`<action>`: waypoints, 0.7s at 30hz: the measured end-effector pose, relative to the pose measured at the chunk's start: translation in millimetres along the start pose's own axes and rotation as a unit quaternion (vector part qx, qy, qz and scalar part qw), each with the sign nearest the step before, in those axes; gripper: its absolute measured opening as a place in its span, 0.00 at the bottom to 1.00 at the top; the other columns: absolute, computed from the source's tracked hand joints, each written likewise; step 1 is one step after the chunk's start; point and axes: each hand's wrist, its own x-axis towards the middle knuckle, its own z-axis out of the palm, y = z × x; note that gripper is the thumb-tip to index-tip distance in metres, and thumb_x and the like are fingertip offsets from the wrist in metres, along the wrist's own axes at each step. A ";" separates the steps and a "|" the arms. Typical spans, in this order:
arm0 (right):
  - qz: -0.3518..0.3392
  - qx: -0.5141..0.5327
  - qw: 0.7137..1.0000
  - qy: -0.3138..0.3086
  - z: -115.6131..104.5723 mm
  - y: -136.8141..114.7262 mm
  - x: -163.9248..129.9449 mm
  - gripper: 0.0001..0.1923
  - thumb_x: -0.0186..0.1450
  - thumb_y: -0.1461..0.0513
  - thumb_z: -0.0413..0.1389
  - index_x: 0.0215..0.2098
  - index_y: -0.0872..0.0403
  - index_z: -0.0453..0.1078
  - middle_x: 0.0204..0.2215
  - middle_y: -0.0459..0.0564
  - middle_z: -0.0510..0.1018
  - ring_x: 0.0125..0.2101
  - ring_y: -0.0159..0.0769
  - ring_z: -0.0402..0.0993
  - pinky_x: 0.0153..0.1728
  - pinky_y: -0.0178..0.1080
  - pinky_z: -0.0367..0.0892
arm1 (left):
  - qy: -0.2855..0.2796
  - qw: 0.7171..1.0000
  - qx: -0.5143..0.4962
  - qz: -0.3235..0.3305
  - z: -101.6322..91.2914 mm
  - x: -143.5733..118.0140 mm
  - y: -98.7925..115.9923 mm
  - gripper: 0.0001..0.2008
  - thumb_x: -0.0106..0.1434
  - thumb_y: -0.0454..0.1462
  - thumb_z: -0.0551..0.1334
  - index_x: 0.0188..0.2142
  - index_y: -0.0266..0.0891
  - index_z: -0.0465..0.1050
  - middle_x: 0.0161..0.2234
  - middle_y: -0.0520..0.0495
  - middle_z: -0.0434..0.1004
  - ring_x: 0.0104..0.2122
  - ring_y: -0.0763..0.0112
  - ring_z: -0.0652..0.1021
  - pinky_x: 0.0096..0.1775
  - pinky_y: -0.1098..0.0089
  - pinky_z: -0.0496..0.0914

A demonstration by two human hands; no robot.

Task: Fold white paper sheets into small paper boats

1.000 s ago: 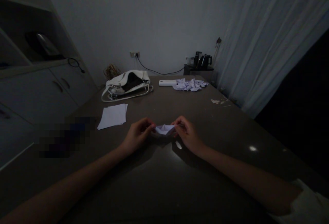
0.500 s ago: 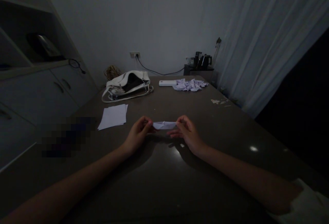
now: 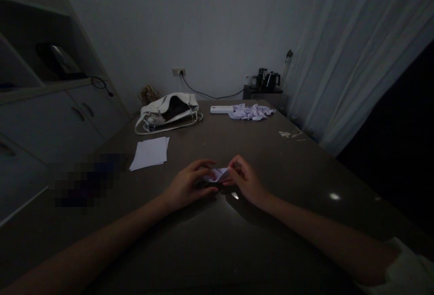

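A small white paper boat (image 3: 222,174), folded from a sheet, is between my two hands just above the dark table. My right hand (image 3: 247,182) pinches its right end between thumb and fingertips. At the other end, my left hand (image 3: 190,184) has its thumb and index finger spread apart, with a fingertip against the paper's left side. Part of the boat is hidden behind the left fingers.
White paper sheets (image 3: 149,153) lie stacked at the left. Farther back are a white handbag (image 3: 169,110), a white oblong device (image 3: 221,110) and a heap of folded papers (image 3: 252,112). Small scraps (image 3: 290,134) lie on the table (image 3: 217,245) at the right.
My left hand has let go of the paper's left end and spread its fingers. The paper has come lower and nearer, and its folds show more openly. My right hand keeps its pinch.
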 end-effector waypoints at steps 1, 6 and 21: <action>-0.010 -0.005 1.000 -0.007 1.0 -1.0 -1.6 0.11 0.64 0.54 0.53 0.35 0.50 0.57 0.28 0.43 0.72 0.29 0.33 0.77 0.33 0.40 0.76 | -0.001 1.000 0.009 -0.002 0.3 0.1 0.0 0.09 0.60 0.41 0.65 0.39 0.41 0.74 0.53 0.41 0.68 0.49 0.59 0.73 0.48 0.61 0.69; -0.013 0.011 1.000 -0.012 1.9 -2.8 -3.3 0.11 0.64 0.54 0.53 0.34 0.50 0.56 0.31 0.44 0.72 0.29 0.32 0.76 0.34 0.41 0.76 | 0.012 0.998 -0.049 -0.047 1.6 2.8 0.7 0.06 0.62 0.38 0.62 0.33 0.37 0.75 0.45 0.42 0.75 0.43 0.62 0.76 0.44 0.65 0.69; 0.019 -0.013 0.998 -0.056 2.6 -4.9 -1.9 0.16 0.59 0.53 0.60 0.38 0.53 0.63 0.28 0.44 0.74 0.23 0.30 0.74 0.23 0.33 0.69 | 0.037 0.966 -0.205 -0.153 4.2 2.1 5.5 0.14 0.59 0.42 0.65 0.41 0.37 0.68 0.33 0.47 0.79 0.30 0.67 0.78 0.32 0.71 0.70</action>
